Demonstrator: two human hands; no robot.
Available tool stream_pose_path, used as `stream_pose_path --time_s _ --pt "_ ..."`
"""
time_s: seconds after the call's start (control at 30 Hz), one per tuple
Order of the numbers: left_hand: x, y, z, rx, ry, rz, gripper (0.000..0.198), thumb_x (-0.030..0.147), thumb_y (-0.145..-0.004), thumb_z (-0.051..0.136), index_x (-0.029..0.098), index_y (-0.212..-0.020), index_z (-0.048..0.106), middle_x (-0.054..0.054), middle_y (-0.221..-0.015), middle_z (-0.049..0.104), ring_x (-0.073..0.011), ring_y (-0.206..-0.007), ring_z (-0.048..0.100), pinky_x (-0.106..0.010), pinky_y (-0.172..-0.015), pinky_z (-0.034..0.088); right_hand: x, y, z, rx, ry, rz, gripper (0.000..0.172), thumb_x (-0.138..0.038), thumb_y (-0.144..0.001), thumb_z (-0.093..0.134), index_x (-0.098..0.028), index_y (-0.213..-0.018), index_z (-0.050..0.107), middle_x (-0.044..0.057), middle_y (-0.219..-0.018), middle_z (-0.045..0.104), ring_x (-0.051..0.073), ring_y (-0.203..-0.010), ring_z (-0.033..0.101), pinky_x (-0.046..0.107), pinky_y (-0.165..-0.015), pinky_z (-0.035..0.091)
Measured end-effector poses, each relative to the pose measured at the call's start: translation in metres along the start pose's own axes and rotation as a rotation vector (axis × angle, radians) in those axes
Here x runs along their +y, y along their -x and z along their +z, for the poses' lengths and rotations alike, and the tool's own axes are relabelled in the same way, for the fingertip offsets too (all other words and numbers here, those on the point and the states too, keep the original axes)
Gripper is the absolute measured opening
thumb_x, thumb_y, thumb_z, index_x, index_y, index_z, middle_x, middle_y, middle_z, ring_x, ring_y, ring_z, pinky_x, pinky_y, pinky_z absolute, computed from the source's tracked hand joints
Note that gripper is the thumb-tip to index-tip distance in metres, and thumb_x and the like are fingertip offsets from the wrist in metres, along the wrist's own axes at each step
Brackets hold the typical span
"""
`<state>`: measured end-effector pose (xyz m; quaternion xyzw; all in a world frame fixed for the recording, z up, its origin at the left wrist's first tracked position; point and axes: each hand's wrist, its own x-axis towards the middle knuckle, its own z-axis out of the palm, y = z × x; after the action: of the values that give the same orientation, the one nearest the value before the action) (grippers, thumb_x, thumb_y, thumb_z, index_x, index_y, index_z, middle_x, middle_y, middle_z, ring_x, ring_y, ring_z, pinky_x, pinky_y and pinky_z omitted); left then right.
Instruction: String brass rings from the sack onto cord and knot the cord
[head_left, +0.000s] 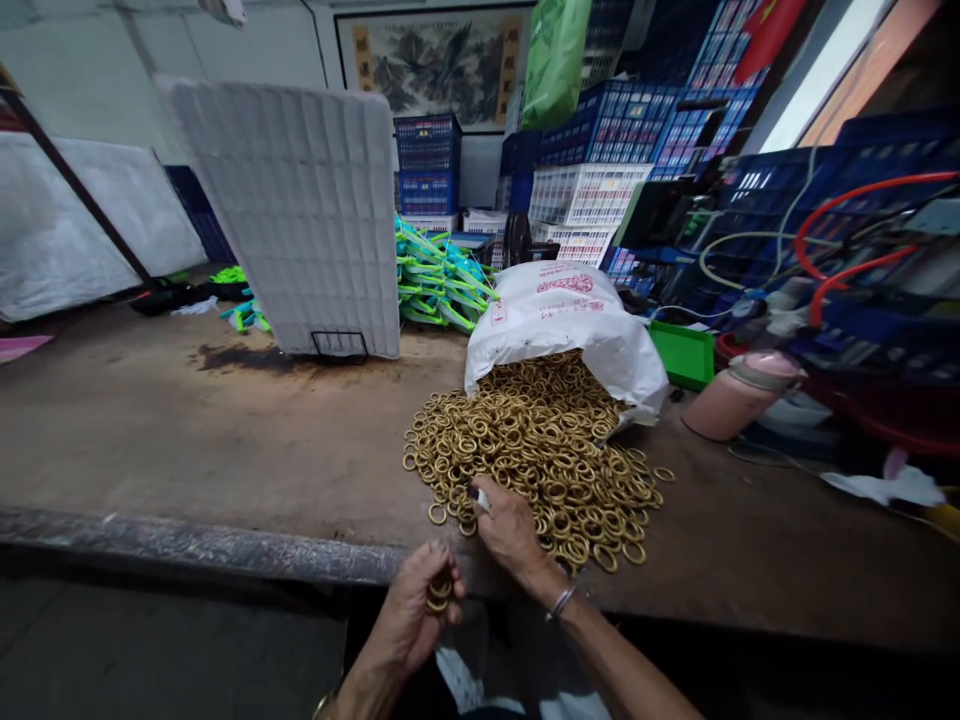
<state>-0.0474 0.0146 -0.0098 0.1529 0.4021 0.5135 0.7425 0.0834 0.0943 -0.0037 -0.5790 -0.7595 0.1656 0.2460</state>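
Note:
Brass-coloured metal rings [517,445] lie in a heap on the brown table, spilling from the mouth of a white woven sack [555,305] with red print. My left hand [412,610] is below the table's front edge, its fingers curled around a few of the rings [439,592]. At the near left side of the heap, my right hand [514,530] reaches in with bent fingers among the rings. A white wrap shows on one of its fingers. Whatever its fingertips grip is hidden.
A tall white ribbed panel [322,210] stands on a black wire holder, left of bright green and blue plastic pieces [442,275]. Right of the sack are a green tray [682,352] and a pink bottle [739,395]. Blue and white crates [589,195] are stacked behind.

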Motion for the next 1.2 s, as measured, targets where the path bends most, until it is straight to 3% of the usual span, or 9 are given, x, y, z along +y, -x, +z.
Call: stream_pose_path --time_s 0.1,0.17,0.27,0.37,0.6,0.7,0.8,0.93,1.2 --pt "-0.001 -0.006 0.007 0.041 -0.331 0.208 0.028 0.042 -0.072 0.060 0.018 -0.068 0.048 0.007 -0.048 0.044 -0.0056 -0.038 0.037 -0.016 -0.035 0.029 0.005 0.003 -0.010 -0.044 -0.223 0.029 0.015 -0.022 -0.077 0.041 -0.019 -0.066 0.052 -0.001 -0.061 0.051 0.012 -0.057 0.043 0.022 -0.054 0.029" --pt "-0.003 -0.010 0.008 0.056 -0.568 0.390 0.019 0.037 -0.077 0.056 0.018 -0.077 0.055 0.005 -0.051 0.049 -0.0068 -0.041 0.041 -0.018 -0.041 0.035 0.007 0.008 -0.016 -0.143 -0.403 0.089 0.017 -0.027 -0.075 0.042 -0.019 -0.062 0.049 -0.004 -0.057 0.046 0.011 -0.056 0.039 0.021 -0.052 0.030" --pt "-0.007 -0.014 0.006 -0.059 -0.824 0.671 0.020 0.024 -0.079 0.053 0.018 -0.097 0.060 -0.004 -0.084 0.065 -0.0144 -0.074 0.058 -0.026 -0.069 0.045 0.010 0.019 -0.022 -0.325 -0.658 0.171 0.013 -0.028 -0.069 0.047 -0.018 -0.061 0.047 -0.006 -0.054 0.042 0.009 -0.054 0.037 0.020 -0.051 0.030" --pt "-0.008 -0.013 0.005 -0.202 -0.937 0.784 0.026 0.018 -0.080 0.050 0.020 -0.104 0.061 -0.008 -0.101 0.065 -0.0197 -0.094 0.058 -0.032 -0.086 0.042 0.009 0.030 -0.028 -0.406 -0.819 0.281 0.013 -0.028 -0.063 0.051 -0.018 -0.058 0.044 -0.008 -0.051 0.038 0.007 -0.050 0.033 0.019 -0.047 0.027" --pt "-0.004 0.002 0.020 -0.198 -0.932 0.631 0.016 0.022 -0.081 0.051 0.018 -0.089 0.065 -0.007 -0.083 0.066 -0.0183 -0.078 0.058 -0.028 -0.074 0.041 0.000 0.046 -0.038 -0.514 -1.083 0.478 0.020 -0.039 -0.070 0.050 -0.019 -0.072 0.046 -0.012 -0.048 0.033 0.003 -0.035 0.016 0.018 -0.035 0.013" --pt "-0.012 0.004 0.025 -0.136 -0.758 0.513 0.013 0.027 -0.081 0.051 0.017 -0.078 0.059 -0.003 -0.071 0.061 -0.0136 -0.064 0.053 -0.024 -0.062 0.040 0.000 0.048 -0.033 -0.407 -1.030 0.454 0.026 -0.044 -0.072 0.049 -0.019 -0.077 0.049 -0.010 -0.051 0.038 0.003 -0.036 0.022 0.017 -0.036 0.019" --pt "-0.021 0.003 0.029 -0.080 -0.586 0.369 0.018 0.035 -0.078 0.055 0.017 -0.074 0.052 0.002 -0.059 0.052 -0.0090 -0.051 0.044 -0.020 -0.050 0.034 0.004 0.051 -0.025 -0.313 -0.945 0.307 0.027 -0.044 -0.073 0.051 -0.017 -0.072 0.052 -0.006 -0.056 0.045 0.006 -0.046 0.037 0.019 -0.045 0.032" --pt "-0.023 0.001 0.034 0.004 -0.561 0.227 0.028 0.043 -0.072 0.060 0.017 -0.071 0.049 0.006 -0.050 0.046 -0.0061 -0.041 0.035 -0.019 -0.042 0.027 0.008 0.053 -0.020 -0.291 -0.862 0.215 0.030 -0.045 -0.076 0.048 -0.017 -0.064 0.050 -0.004 -0.056 0.047 0.009 -0.052 0.042 0.021 -0.050 0.035" --pt "-0.020 0.003 0.039 -0.097 -0.496 0.151 0.033 0.047 -0.071 0.060 0.016 -0.071 0.048 0.003 -0.058 0.051 -0.0034 -0.040 0.034 -0.017 -0.038 0.023 0.014 0.054 -0.019 -0.282 -0.868 0.238 0.039 -0.048 -0.081 0.040 -0.018 -0.056 0.045 -0.004 -0.048 0.046 0.009 -0.047 0.043 0.022 -0.049 0.034"
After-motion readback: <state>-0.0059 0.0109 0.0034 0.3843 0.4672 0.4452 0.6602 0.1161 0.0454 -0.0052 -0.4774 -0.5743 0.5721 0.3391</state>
